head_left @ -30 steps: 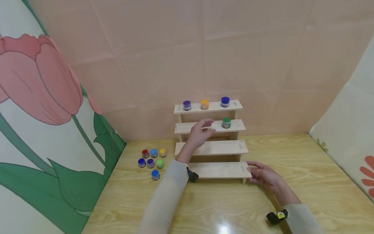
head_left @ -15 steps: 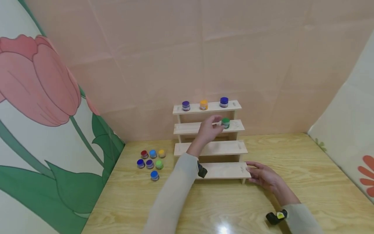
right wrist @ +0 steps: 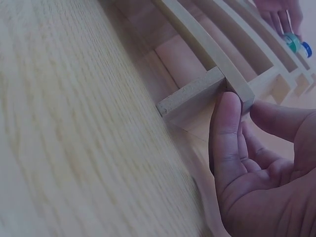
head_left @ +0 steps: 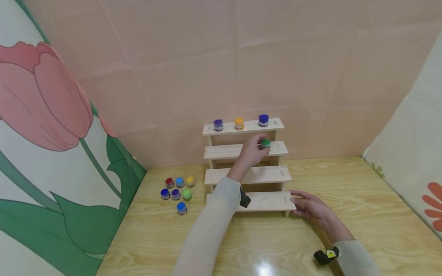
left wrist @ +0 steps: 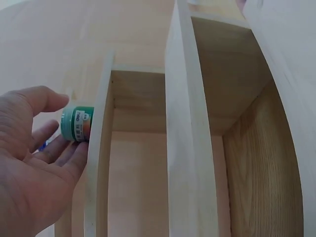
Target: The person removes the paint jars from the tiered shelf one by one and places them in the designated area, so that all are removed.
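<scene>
A small paint jar with a green lid (head_left: 265, 143) stands near the right end of the second step from the top of a pale wooden tiered shelf (head_left: 248, 175). My left hand (head_left: 253, 151) has come around this jar from the left, thumb and fingers on either side of it. In the left wrist view the thumb tip lies right at the lid of the green jar (left wrist: 77, 123), with fingers along its other side. My right hand (head_left: 312, 209) pinches the right end of the lowest step; the right wrist view shows thumb and finger at the board's corner (right wrist: 239, 94).
On the top step stand a purple jar (head_left: 218, 125), an orange jar (head_left: 239, 123) and a dark blue jar (head_left: 263, 120). Several more jars, among them a red one (head_left: 169, 183) and a light green one (head_left: 187, 195), sit on the wooden table (head_left: 148, 237) left of the shelf.
My left hand has moved right along the second step, from beside the green-lidded jar to around it. My right hand has stayed at the lowest step's end.
</scene>
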{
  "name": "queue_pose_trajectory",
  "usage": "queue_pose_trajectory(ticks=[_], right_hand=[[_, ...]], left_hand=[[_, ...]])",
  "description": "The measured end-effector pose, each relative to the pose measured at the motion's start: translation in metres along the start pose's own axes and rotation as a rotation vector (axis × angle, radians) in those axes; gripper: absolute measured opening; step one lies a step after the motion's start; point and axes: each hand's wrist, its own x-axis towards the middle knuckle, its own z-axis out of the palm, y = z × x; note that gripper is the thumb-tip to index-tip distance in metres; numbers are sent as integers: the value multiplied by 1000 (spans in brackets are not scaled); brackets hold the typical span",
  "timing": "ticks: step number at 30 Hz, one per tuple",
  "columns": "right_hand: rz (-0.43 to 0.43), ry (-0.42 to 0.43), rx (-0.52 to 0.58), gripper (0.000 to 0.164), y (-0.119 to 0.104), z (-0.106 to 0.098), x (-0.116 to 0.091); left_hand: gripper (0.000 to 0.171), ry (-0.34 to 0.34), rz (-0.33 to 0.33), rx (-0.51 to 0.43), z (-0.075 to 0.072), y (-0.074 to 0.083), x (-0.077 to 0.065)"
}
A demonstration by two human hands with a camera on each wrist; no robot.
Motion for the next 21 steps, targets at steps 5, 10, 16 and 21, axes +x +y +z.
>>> queue_pose_trajectory(ticks=[5, 10, 16, 21], right_hand=[[-8, -11, -3, 24, 1, -1, 0], [-8, -4, -11, 24, 1, -1, -1], [-13, -20, -15, 24, 2, -3, 0], [-10, -25, -9, 23, 0, -4, 0]], left_hand=[[49, 31, -29, 45, 5, 2, 3], [49, 50, -65, 90, 9, 4, 6], [48, 55, -86, 98, 11, 3, 8], [44, 64, -94, 49, 9, 4, 6]])
